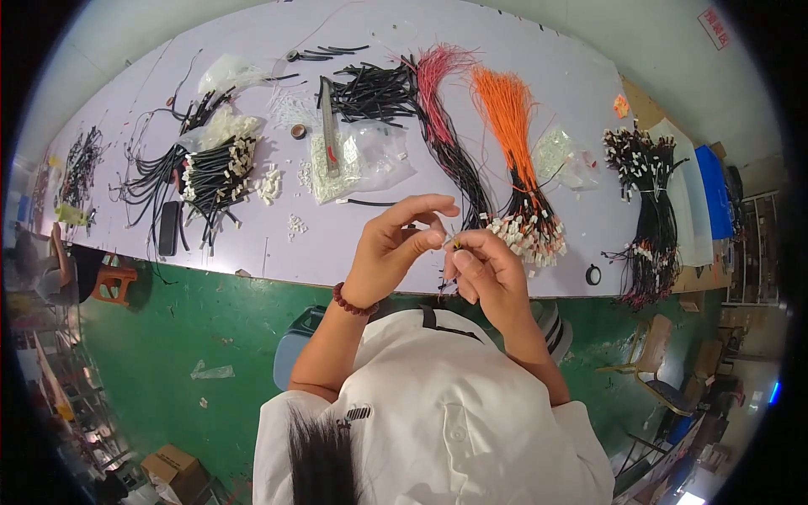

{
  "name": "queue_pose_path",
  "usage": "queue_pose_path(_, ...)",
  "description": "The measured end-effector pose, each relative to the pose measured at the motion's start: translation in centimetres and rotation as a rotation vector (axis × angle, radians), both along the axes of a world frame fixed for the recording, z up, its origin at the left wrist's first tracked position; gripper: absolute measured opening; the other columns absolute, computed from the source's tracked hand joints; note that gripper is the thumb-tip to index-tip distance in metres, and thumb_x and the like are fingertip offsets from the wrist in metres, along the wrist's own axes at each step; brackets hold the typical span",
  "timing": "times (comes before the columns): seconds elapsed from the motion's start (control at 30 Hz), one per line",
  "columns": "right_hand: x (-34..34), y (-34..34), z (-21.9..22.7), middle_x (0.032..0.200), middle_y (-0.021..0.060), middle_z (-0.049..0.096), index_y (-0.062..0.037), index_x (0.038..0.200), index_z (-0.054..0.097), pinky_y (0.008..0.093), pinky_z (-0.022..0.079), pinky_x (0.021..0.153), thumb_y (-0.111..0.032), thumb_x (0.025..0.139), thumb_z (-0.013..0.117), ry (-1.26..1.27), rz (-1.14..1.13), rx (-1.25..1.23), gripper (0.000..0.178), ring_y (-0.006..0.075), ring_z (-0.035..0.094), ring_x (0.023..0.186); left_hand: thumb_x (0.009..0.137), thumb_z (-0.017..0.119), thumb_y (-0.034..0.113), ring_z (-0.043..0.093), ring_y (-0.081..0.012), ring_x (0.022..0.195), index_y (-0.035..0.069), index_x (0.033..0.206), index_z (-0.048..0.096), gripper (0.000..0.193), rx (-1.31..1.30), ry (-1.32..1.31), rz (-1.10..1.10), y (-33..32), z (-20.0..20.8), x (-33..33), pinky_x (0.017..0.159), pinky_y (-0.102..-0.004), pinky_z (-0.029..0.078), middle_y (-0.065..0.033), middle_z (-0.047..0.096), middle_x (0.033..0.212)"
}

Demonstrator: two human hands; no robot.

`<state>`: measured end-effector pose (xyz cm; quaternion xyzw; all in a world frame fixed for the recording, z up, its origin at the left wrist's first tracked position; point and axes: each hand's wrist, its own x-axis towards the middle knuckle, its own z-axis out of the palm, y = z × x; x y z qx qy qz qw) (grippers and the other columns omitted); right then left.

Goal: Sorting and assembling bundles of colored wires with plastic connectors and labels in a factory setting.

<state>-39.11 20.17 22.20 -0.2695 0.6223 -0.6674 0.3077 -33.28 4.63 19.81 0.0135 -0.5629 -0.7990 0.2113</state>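
Observation:
Close to the table's near edge, my left hand (389, 251) and my right hand (495, 276) meet fingertip to fingertip. Between thumb and finger, the left pinches a small whitish piece (449, 239) that looks like a connector; its other fingers are raised. The right is closed on thin dark wires, whose ends (443, 284) show below its fingers. Fingers hide most of the joint between the two. Just beyond the hands lie a bundle of red and black wires (446, 143) and a bundle of orange wires (505, 105) with white connectors at its near end.
Black cables with white connectors (220, 172) lie left, beside a dark phone (169, 229). A metal ruler (328, 126) rests on a clear bag (370, 160) of small parts. Black tubing (370, 93) lies behind. Right are a tied harness bundle (652, 210) and a black tape roll (593, 274).

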Motion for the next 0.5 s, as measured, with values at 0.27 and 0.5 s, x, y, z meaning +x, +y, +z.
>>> queue_pose_path(0.27, -0.7, 0.1, 0.7, 0.074, 0.0087, 0.055, 0.0018, 0.097, 0.052, 0.0197, 0.033, 0.042, -0.013, 0.092, 0.044, -0.333, 0.152, -0.065, 0.017, 0.0061, 0.039, 0.046, 0.086, 0.059, 0.006, 0.055, -0.0135, 0.072, -0.002, 0.096, 0.064, 0.014, -0.014, 0.102, -0.185, -0.7, -0.5, -0.4, 0.066, -0.0272, 0.047, -0.0082, 0.059, 0.089)
queue_pose_path(0.5, -1.1, 0.1, 0.3, 0.074, 0.0099, 0.055, 0.0027, 0.093, 0.053, 0.0204, 0.032, 0.042, -0.014, 0.091, 0.044, -0.355, 0.113, -0.039, 0.018, 0.0069, 0.039, 0.047, 0.088, 0.058, 0.011, 0.055, -0.0132, 0.070, -0.001, 0.095, 0.064, 0.015, 0.022, -0.039, -0.221, -1.0, 1.0, 0.0, 0.065, -0.0266, 0.047, -0.0080, 0.059, 0.086)
